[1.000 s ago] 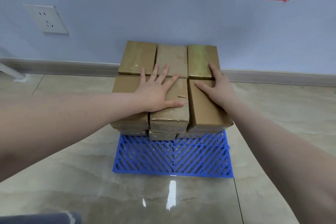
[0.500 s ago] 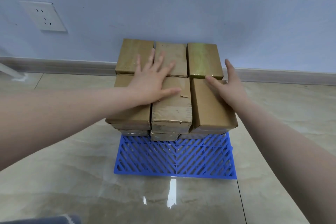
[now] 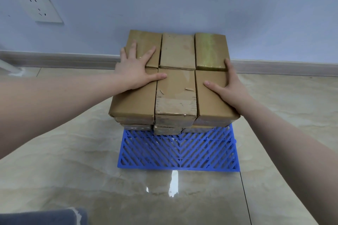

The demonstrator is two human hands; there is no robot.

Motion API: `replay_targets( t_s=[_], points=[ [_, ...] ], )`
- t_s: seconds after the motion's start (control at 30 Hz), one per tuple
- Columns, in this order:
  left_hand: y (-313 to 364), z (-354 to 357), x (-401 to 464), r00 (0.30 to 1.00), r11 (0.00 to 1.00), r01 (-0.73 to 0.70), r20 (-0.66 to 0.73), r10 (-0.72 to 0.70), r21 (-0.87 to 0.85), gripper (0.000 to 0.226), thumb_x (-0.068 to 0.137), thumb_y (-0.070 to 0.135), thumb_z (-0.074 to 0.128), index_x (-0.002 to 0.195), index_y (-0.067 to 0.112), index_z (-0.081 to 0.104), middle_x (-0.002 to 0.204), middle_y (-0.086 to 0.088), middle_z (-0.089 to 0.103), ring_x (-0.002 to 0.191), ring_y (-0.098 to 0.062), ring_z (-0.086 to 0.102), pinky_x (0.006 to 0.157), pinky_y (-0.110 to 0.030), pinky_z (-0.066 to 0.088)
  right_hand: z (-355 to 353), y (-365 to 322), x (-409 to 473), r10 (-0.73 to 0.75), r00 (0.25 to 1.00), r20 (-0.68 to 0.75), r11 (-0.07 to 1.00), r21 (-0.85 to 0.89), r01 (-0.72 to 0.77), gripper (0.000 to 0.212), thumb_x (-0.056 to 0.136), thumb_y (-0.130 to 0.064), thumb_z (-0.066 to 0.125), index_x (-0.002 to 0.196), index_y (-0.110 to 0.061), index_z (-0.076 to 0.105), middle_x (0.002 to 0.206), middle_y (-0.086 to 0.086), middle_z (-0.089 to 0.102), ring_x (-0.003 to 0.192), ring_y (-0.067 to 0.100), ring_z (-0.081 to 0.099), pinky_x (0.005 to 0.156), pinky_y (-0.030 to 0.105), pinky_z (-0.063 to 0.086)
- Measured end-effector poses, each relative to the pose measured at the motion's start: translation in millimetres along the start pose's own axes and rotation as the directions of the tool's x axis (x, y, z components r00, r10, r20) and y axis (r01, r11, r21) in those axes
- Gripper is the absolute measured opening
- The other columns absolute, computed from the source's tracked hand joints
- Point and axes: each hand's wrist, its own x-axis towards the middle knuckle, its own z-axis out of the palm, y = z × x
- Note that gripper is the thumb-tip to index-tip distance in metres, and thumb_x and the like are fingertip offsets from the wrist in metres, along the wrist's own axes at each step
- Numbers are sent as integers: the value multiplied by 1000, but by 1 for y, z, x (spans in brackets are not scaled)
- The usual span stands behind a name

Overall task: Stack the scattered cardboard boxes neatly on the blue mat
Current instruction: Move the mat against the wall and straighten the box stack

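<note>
A stack of brown cardboard boxes [image 3: 175, 89] stands on the far half of the blue lattice mat [image 3: 179, 153], against the wall. The top layer is two rows of three boxes; lower layers show at the front. My left hand [image 3: 136, 70] lies flat, fingers spread, across the two left boxes of the top layer. My right hand [image 3: 228, 84] rests on the stack's right edge, thumb on top of the front right box, fingers along the side. Neither hand holds a box.
The glossy beige tile floor [image 3: 73, 160] surrounds the mat. A pale blue wall with a grey baseboard [image 3: 54, 59] stands just behind the stack, with a white socket [image 3: 39, 7] at the upper left. Grey cloth [image 3: 42, 217] shows at the bottom left.
My left hand slid left, from the middle boxes to the left column. My right hand moved outward to the stack's right edge. The boxes look more tightly aligned.
</note>
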Motion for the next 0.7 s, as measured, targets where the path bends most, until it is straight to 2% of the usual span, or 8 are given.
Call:
replay_targets(
  t_s=[0.13, 0.23, 0.33, 0.4, 0.47, 0.57, 0.63, 0.7],
  points=[
    [0, -2, 0, 1000, 994, -11, -4, 12, 105, 103, 57, 97, 26, 146, 54, -3, 161, -8, -14, 145, -42, -15, 111, -68, 1, 1, 1, 0, -8, 1000, 0, 1000, -14, 8, 100, 77, -54, 73, 153, -40, 9, 153, -8, 35, 127, 16, 49, 95, 25, 39],
    [9, -8, -6, 994, 983, -66, -78, 80, 169, 99, 66, 92, 21, 150, 45, -1, 161, -15, -11, 145, -41, -16, 112, -66, -5, -2, 1, -3, -13, 1000, 2, 998, -60, 13, 103, 75, -59, 71, 153, -37, 8, 155, -4, 33, 134, 19, 44, 107, 33, 38],
    [36, -17, -40, 937, 961, -276, -221, 270, 6, 78, 84, 73, 34, 148, 29, 26, 156, -12, 19, 145, -31, 12, 117, -51, 15, 2, -10, -15, -107, 975, -194, 990, -113, 86, 94, 76, -63, 63, 152, -31, 19, 151, 3, 39, 137, 23, 39, 113, 40, 33],
    [54, -18, -79, 854, 848, -501, -263, 450, -173, 55, 90, 57, 43, 129, 19, 49, 131, -5, 44, 123, -17, 39, 103, -29, 33, 8, -25, -31, -164, 890, -426, 986, -64, 151, 72, 81, -56, 59, 141, -21, 41, 134, 0, 53, 124, 18, 49, 104, 33, 39],
    [59, -4, -125, 796, 706, -593, -153, 585, -387, 32, 92, 44, 51, 106, 17, 57, 103, 1, 55, 93, -9, 50, 81, -19, 41, 24, -40, -57, -117, 772, -624, 965, 112, 236, 39, 84, -46, 58, 111, -18, 59, 99, -8, 60, 92, 8, 56, 87, 27, 45],
    [40, 47, -178, 818, 704, -156, 308, 485, -693, 20, 92, 38, 57, 85, 19, 59, 79, 3, 61, 73, -11, 56, 71, -31, 49, 72, -41, -106, 131, 751, -647, 842, 472, 260, 20, 90, -33, 56, 75, -18, 55, 67, 0, 55, 64, 15, 50, 67, 35, 45],
    [25, 83, -188, 763, 703, 284, 598, 247, -652, 31, 90, 43, 58, 90, 12, 61, 84, -2, 63, 78, -15, 60, 71, -31, 51, 114, -22, -138, 246, 840, -484, 796, 595, 109, 32, 91, -32, 53, 65, -13, 53, 61, 13, 53, 60, 26, 49, 60, 42, 44],
    [16, 107, -177, 739, 648, 486, 671, 52, -586, 55, 81, 59, 60, 103, 8, 63, 100, -8, 65, 89, -17, 62, 79, -29, 55, 147, -1, -163, 342, 898, -276, 779, 618, -107, 35, 92, -30, 53, 64, -10, 56, 58, 11, 57, 58, 21, 52, 59, 41, 47]
  ],
)
